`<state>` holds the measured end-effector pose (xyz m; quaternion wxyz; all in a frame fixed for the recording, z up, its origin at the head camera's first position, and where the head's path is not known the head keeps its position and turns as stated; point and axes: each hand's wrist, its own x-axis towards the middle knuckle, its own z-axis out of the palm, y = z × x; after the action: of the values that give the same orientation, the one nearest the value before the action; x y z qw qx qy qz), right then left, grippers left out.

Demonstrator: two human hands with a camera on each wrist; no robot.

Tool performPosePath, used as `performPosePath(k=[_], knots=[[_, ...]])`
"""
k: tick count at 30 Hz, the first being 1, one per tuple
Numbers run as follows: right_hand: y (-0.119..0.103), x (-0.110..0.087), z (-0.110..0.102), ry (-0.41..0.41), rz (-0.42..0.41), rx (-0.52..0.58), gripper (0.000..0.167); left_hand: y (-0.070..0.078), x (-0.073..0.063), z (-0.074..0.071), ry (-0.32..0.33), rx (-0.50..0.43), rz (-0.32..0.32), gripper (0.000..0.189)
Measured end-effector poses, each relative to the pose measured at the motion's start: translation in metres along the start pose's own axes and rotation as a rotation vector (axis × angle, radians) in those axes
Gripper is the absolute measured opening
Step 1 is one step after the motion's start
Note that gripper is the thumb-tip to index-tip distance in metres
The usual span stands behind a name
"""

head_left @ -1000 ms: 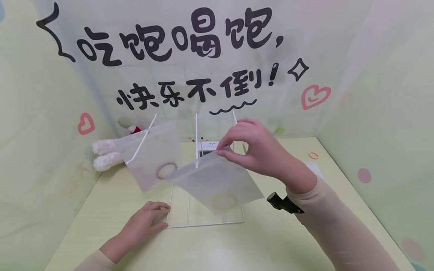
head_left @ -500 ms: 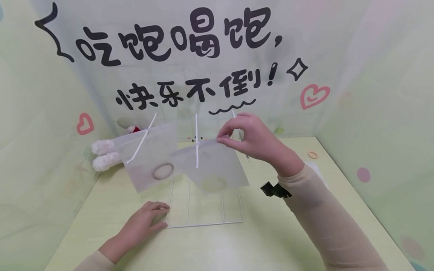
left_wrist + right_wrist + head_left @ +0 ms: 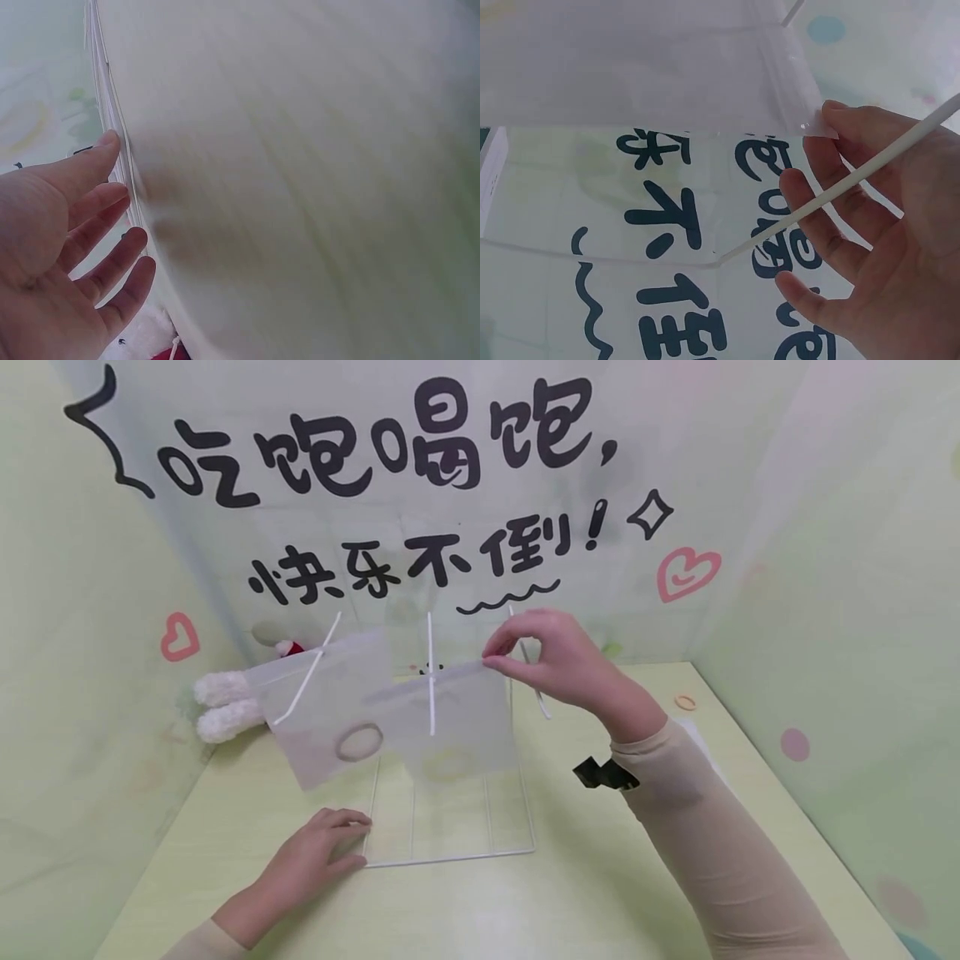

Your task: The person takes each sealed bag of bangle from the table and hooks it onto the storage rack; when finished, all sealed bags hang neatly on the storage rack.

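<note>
A white wire rack [image 3: 450, 863] stands on the table with three prongs rising from it. My right hand [image 3: 566, 664] pinches the upper right corner of a translucent zip bag [image 3: 465, 718], a pale yellow ring showing through it. The middle prong crosses that bag near its top edge. Another such bag [image 3: 307, 735], with a brownish ring inside, hangs on the left prong. In the right wrist view, thumb and forefinger grip the bag [image 3: 667, 67] while a prong [image 3: 870, 165] passes across the palm. My left hand [image 3: 307, 860] touches the left side of the rack's base with relaxed fingers.
A plush toy with fluffy white feet [image 3: 225, 706] lies at the back left. An orange ring [image 3: 685, 702] lies toward the back right, near a whitish sheet [image 3: 697, 735] partly behind the right sleeve. Printed curtains enclose the table [image 3: 585, 893].
The right hand has raised the bag with the yellow ring and drawn it up and left, onto the level of the middle prong. The left hand stays at the base.
</note>
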<state>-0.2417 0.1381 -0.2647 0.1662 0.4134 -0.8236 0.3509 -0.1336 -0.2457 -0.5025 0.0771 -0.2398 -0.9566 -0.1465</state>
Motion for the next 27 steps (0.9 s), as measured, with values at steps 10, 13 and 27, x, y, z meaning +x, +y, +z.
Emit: performPosePath(k=[10, 13, 27], knots=[[0.017, -0.027, -0.013, 0.16, -0.003, -0.033, 0.015, -0.003, 0.0, 0.003, 0.002, 0.009, 0.019, 0.043], [0.027, -0.04, -0.019, 0.172, 0.028, -0.062, 0.018, -0.002, 0.001, 0.003, 0.022, 0.017, 0.028, 0.043], [0.079, -0.114, -0.032, 0.059, 0.259, -0.219, 0.022, -0.001, 0.002, 0.005, 0.038, -0.006, 0.019, 0.043]])
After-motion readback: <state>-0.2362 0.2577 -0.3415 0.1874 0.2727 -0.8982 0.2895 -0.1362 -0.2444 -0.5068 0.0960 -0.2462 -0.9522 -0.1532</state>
